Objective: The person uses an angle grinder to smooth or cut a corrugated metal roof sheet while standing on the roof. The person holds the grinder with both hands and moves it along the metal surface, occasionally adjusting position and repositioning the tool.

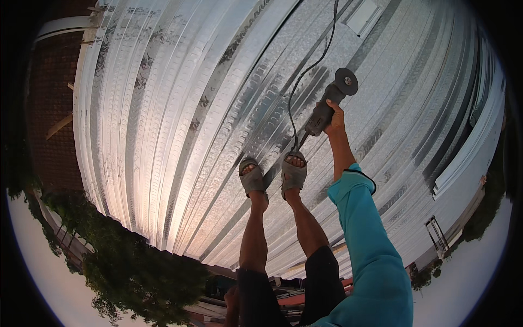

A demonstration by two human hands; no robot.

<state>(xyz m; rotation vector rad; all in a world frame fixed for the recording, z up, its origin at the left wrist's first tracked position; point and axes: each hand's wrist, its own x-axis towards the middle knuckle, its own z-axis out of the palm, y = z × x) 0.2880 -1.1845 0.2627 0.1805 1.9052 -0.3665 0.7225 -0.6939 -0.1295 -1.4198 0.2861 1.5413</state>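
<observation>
My right hand (336, 117) is closed around the body of a dark angle grinder (320, 118), held out ahead of my feet. Its round cutting disc (346, 81) points away from me, over the ribbed metal roofing (218, 98). From the tool's rear end a black power cord (295, 98) loops near my right foot and runs off toward the far edge. Low in the view, beside my left thigh, my left hand (231, 297) hangs small and dim. Its fingers are too unclear to make out.
I stand on the sheets in grey sandals (295, 175). A white rectangular piece (363, 17) lies on the roofing far ahead. Brown roof tiles (54, 103) border the left side. Trees (136, 272) rise beyond the lower edge, and a metal ladder-like frame (437, 237) shows at the right.
</observation>
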